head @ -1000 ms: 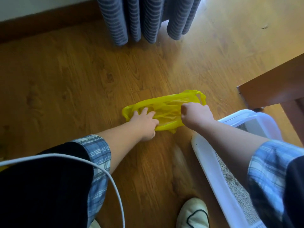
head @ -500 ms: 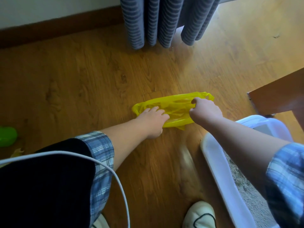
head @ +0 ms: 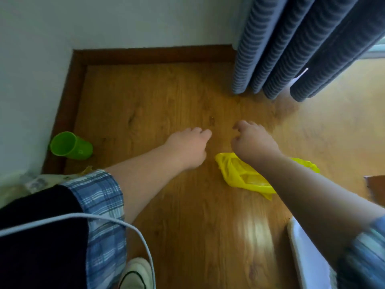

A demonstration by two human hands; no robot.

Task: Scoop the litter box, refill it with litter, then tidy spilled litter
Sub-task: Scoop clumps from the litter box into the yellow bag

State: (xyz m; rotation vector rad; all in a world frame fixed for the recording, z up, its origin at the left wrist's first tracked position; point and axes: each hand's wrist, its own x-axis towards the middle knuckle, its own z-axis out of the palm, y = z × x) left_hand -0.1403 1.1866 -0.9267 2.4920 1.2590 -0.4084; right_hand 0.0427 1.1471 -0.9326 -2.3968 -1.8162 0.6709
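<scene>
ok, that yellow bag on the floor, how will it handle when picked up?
Yellow bag looks like thin crumpled film lying nearly flat on the floor, so probably floppy and very light. Glossy surface hints it may slip in a loose grip. A push would likely crumple or slide it, not roll it.

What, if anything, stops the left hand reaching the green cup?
Likely nothing, so yes. The green cup lies on its side by the wall, left of the left hand, which holds nothing; only bare wooden floor lies between them.
</scene>
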